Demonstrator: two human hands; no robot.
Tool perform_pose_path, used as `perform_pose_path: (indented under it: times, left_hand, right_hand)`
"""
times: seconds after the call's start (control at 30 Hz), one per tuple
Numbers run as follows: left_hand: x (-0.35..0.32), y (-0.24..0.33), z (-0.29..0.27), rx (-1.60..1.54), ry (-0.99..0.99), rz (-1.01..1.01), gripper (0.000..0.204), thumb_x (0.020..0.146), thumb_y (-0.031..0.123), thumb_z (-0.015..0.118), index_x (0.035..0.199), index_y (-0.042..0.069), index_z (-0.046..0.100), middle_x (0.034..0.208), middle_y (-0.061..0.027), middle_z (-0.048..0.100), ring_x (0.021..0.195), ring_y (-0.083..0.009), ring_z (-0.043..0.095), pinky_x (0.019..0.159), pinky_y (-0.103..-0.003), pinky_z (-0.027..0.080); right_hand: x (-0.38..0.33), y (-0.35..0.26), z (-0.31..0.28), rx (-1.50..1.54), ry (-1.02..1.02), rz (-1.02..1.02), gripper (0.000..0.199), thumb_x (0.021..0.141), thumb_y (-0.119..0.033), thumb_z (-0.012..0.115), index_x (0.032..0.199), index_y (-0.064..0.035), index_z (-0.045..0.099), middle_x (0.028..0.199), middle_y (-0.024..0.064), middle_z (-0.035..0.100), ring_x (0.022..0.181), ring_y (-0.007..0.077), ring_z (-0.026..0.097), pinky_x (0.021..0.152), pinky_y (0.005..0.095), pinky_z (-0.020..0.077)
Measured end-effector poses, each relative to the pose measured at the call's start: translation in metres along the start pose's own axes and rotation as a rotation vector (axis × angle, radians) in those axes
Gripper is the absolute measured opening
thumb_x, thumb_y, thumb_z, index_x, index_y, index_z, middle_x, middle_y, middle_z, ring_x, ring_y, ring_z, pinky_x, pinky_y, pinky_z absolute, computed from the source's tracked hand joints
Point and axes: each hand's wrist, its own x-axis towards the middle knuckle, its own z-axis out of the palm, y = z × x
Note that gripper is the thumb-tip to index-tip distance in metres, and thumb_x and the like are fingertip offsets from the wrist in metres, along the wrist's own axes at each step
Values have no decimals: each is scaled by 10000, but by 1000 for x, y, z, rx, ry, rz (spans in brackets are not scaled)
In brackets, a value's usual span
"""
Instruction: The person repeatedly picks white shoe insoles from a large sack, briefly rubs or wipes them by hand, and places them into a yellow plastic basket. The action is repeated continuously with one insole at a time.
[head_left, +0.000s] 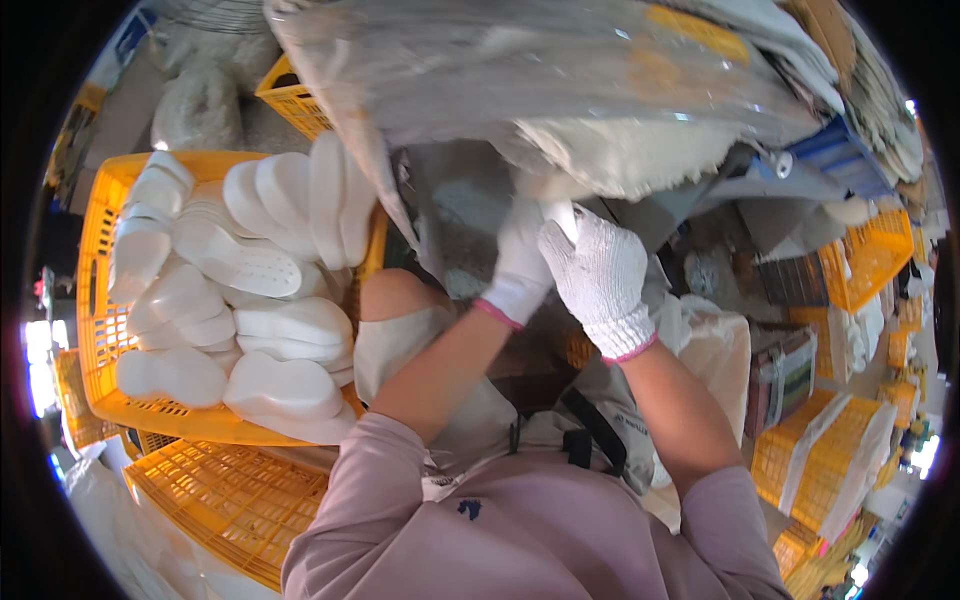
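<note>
Leftward, a yellow crate (170, 418) holds white insoles (240, 258); centrally, I cannot tell whether my left hand (524, 250) grips; just right, my right hand (602, 272) pinches a white piece (563, 216), likely light, semi-stiff, best edge-held.

A short line of dark capital lettering (638, 426) is running along the pale grey cloth (622, 402) over the wearer's lap, toward four o'clock, bending with the folds. Smaller dark print (440, 482) is sitting on a pale patch of cloth just past six o'clock, too tiny for reading. At six o'clock, the lilac shirt (560, 530) is bearing a small dark-blue emblem (469, 510), its shape staying too indistinct for making out.
</note>
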Motion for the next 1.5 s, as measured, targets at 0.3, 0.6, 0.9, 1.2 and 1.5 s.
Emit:
perform_pose_path:
  times: [0.3, 0.6, 0.9, 1.2, 1.5]
  left_hand:
    - [-16, 7, 6, -325, -95, -58, 152, 987, 177, 620, 1019, 52, 700, 927, -133, 710, 881, -297, 717, 747, -407, 559]
    - [21, 16, -6, -1483, -321, -1518, 567, 1034, 614, 520, 1029, 60, 636, 874, -136, 669, 752, -342, 688, 671, -515, 597]
    - [-1, 7, 5, -1885, 127, -1064, 467, 1111, 539, 491, 1075, 105, 660, 939, -38, 695, 843, -211, 675, 751, -383, 575]
    - [20, 0, -15, -1156, -8, -927, 495, 1122, 469, 455, 1089, 28, 675, 954, -112, 718, 830, -215, 697, 759, -363, 576]
    - [-3, 27, -34, -750, 14, -909, 544, 1090, 469, 553, 1290, -23, 671, 1116, -173, 725, 1089, -263, 680, 986, -380, 507]
  right_hand:
    - [-11, -5, 0, 26, 163, -24, 223, 937, -310, 762, 982, -91, 766, 789, 161, 716, 714, 377, 700, 637, 449, 554]
    - [8, -35, -78, 670, -766, 609, 408, 843, -246, 781, 1189, -34, 738, 990, 103, 766, 894, 250, 733, 844, 387, 568]
    - [-7, -30, -59, 1068, -734, 714, 488, 939, -183, 751, 1363, -8, 585, 1124, 101, 734, 991, 193, 742, 867, 349, 603]
    - [-36, -45, -59, 340, -325, 111, 623, 835, -185, 829, 1394, -33, 603, 1081, 179, 752, 922, 286, 761, 813, 405, 599]
    - [-46, -55, -88, 373, -407, 344, 380, 813, -206, 823, 1102, 2, 691, 930, 190, 744, 860, 364, 740, 778, 429, 592]
